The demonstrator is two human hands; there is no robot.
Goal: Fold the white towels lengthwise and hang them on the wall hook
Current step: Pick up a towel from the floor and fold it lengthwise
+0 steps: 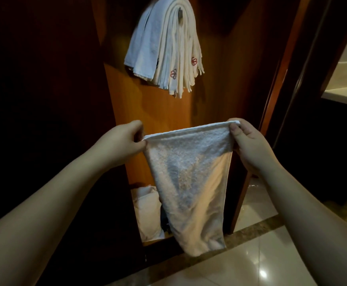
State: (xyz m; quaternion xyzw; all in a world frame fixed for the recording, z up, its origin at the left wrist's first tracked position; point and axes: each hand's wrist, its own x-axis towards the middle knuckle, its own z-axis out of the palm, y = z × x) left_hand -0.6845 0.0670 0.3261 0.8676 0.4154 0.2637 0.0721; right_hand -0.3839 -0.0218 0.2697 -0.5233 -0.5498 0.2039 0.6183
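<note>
The left hand (125, 137) and right hand (244, 139) each pinch a top corner of the white towel (187, 178), keeping it stretched between them for folding, below the wall hook (180, 12).

The picture is dim, with deep dark far out past the left hand (125, 139). Warm light falls on the wooden panel (168, 108) above the fingertips, and a white glare spot shines on the floor tiles (261, 271) below them. Straight lines bend near the edges.
</note>
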